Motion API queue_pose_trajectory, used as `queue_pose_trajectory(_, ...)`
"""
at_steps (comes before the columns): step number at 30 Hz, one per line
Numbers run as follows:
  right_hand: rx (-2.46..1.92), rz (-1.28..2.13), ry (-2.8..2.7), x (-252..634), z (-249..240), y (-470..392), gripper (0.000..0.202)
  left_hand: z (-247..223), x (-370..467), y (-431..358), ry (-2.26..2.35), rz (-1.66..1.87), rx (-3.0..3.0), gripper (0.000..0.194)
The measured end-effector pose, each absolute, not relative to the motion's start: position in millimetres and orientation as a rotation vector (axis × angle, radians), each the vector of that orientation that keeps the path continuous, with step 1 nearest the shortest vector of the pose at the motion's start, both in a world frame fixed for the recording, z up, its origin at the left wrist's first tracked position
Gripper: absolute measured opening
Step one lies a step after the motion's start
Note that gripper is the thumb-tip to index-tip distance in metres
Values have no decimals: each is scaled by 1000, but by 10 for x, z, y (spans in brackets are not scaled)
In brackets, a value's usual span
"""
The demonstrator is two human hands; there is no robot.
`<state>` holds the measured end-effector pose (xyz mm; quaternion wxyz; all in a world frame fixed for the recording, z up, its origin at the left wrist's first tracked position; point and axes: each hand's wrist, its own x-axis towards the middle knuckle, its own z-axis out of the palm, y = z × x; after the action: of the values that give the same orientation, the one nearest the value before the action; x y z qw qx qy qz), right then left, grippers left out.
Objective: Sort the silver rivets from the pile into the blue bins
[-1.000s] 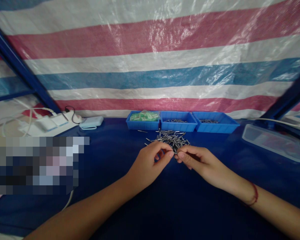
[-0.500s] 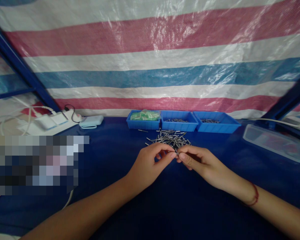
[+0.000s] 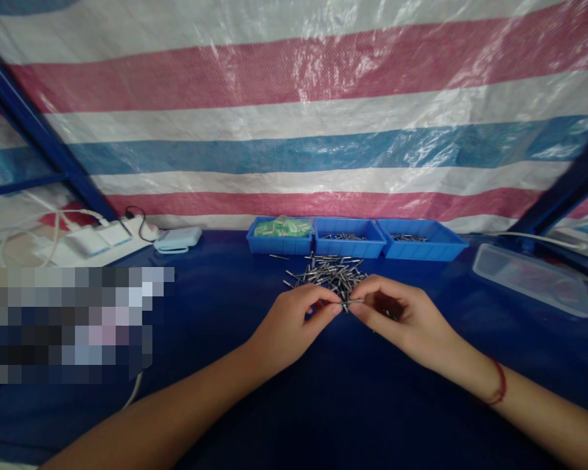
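Observation:
Between my two hands lies a thin silver blind rivet [image 3: 355, 301], held roughly level. My left hand [image 3: 298, 323] pinches one end with thumb and forefinger. The thumb and forefinger of my right hand [image 3: 404, 316] close loosely around the other end. Small shiny bits show beneath the right hand's curled fingers, too dim to name. Just beyond the fingertips, a loose pile of similar rivets [image 3: 330, 269] is spread on the dark blue table [image 3: 294, 405]. My hands hide the near side of this pile.
Three blue bins stand behind the pile: the left bin [image 3: 280, 245] has green-and-white packets, while the middle bin [image 3: 349, 249] and right bin [image 3: 424, 250] contain rivets. A clear plastic lid [image 3: 534, 279] lies right. A power strip [image 3: 105, 241] and pale blue device [image 3: 179, 239] sit left.
My right thumb and forefinger have parted slightly, and the rivet now shows level between my hands. The left hand keeps its pinch in nearly the same place.

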<state>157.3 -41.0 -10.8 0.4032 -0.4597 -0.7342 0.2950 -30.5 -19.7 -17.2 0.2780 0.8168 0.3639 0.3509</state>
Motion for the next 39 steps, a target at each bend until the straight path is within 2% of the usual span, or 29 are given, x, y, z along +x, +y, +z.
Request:
queue_pose_trajectory(4, -1115, 513, -2044, 1597, -36, -438, 16, -219, -312, -196, 943, 972, 2278, 13)
queue_pose_trajectory(8, -1291, 426, -1847, 1791, 23, -241, 25, -240, -326, -176, 995, 1070, 2384, 28)
queue_pose_trajectory(11, -1577, 75, -1558, 2093, 55, 8, 29, -244, -335, -163, 1070, 931, 2552, 27)
queue_pose_trajectory(14, -1707, -104, -1416, 2401, 52, 212, 25, -254, -341, -167, 1111, 712, 2715, 25)
queue_pose_trajectory(19, -1877, -159, -1530, 2530, -41, 307, 30, -245, -368, -177, 1143, 504, 2838, 26)
queue_pose_trajectory(28, -1439, -113, -1953, 2008, -125, -27, 26, -203, -383, -177, 1212, 468, 2864, 19)
queue_pose_trajectory(33, -1347, -52, -2040, 1879, -161, -118, 25, -210, -364, -177, 1200, 468, 2892, 22)
queue_pose_trajectory(39, -1315, 2, -2061, 1856, -178, -122, 27, -219, -363, -190, 1170, 444, 2934, 16)
